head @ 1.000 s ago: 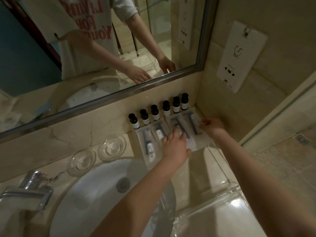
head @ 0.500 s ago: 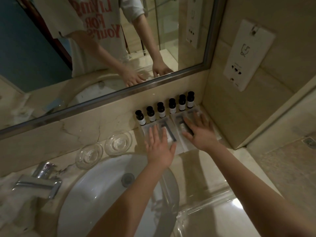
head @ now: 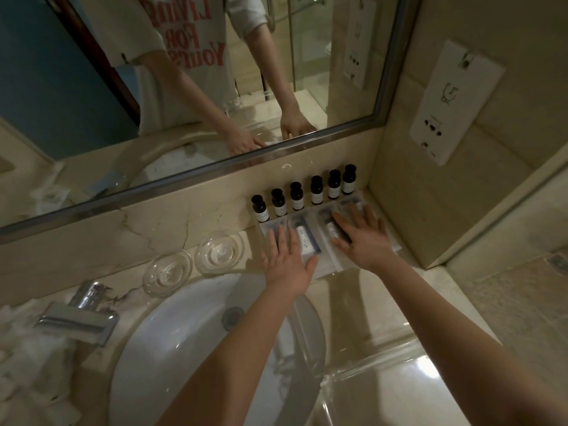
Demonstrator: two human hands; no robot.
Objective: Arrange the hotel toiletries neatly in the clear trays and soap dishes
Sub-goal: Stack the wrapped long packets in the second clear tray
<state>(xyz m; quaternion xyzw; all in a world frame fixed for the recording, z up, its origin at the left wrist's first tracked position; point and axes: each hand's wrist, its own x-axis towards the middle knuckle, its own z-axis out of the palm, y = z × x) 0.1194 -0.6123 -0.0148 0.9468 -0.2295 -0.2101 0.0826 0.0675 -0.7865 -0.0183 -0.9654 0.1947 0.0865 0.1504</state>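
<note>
Several small dark bottles [head: 297,196] with white labels stand in a row against the marble backsplash. In front of them lie several clear sachets [head: 305,241] of toiletries, side by side on the counter. My left hand [head: 285,262] rests flat on the left sachets, fingers spread. My right hand [head: 361,233] lies flat on the right sachets, fingers apart, hiding most of them. Two round clear soap dishes [head: 167,273] [head: 218,252] sit to the left. A clear tray [head: 387,373] stands at the near right.
A white basin [head: 190,348] fills the near left, with a chrome tap [head: 81,318] beside it. White crumpled cloth [head: 21,364] lies at the far left. The mirror [head: 184,87] is above, and a white wall panel [head: 451,99] hangs on the right wall.
My right hand moved from the sachets' far right edge to lie flat on top of them. My left hand slid left onto the left sachets and spread flat.
</note>
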